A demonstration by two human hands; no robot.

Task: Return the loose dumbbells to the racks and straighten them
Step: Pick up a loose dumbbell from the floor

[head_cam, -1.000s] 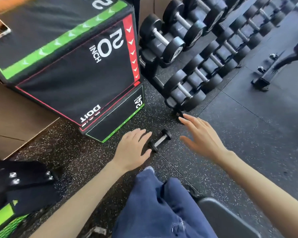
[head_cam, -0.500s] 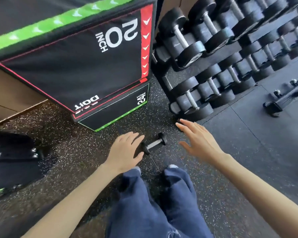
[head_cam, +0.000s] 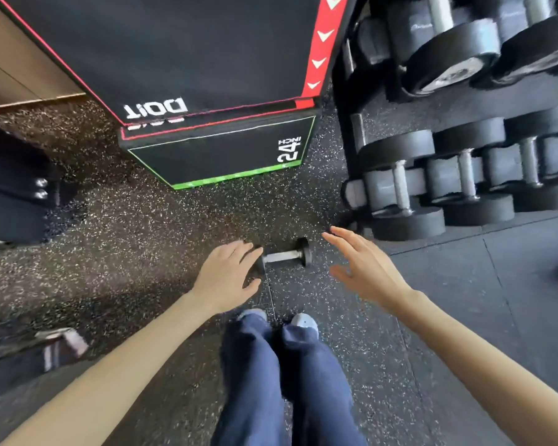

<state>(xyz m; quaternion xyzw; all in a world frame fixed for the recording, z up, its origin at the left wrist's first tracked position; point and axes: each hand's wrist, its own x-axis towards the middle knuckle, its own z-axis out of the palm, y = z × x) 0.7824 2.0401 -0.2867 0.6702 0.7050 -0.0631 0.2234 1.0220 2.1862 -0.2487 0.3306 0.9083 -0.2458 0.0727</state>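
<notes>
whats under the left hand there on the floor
One head of the small black dumbbell with a metal handle lies partly under the left hand, on the speckled black rubber floor. Much of that head is covered, so contact can't be told.

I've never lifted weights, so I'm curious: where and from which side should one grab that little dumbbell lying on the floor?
Probably the bare metal handle of the small dumbbell, from above. It lies flat on the floor, bar running side to side, and only that thin bar between the round heads fits curled fingers. The left hand is nearest, at its left head.
</notes>
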